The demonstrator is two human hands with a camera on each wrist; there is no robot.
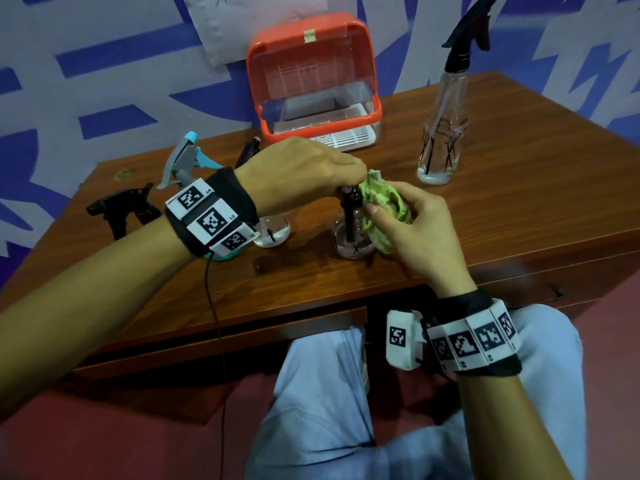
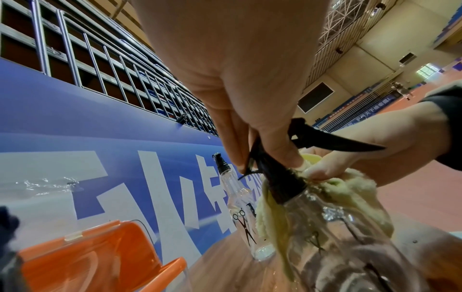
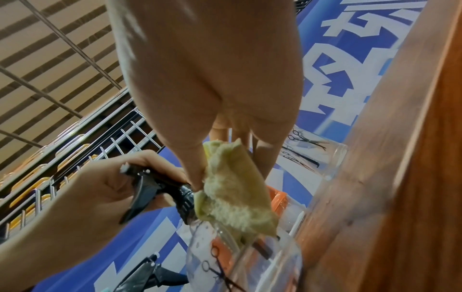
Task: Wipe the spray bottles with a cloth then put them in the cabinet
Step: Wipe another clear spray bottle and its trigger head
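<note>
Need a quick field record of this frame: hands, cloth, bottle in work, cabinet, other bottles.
left hand: grips the black trigger head of the clear spray bottle
right hand: holds the green cloth against that bottle's neck and shoulder
bottle in work: upright on the wooden table
orange cabinet: at the back of the table, no bottle visible inside
tall clear spray bottle: upright, to the right
other bottles: several to the left, partly hidden

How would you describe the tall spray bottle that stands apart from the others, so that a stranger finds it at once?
Start at the orange plastic cabinet at the back of the brown wooden table. To its right stands a tall clear plastic spray bottle with a black trigger head, upright and untouched. It is the tallest bottle, printed with black scissors, alone on that side of the table.
</note>
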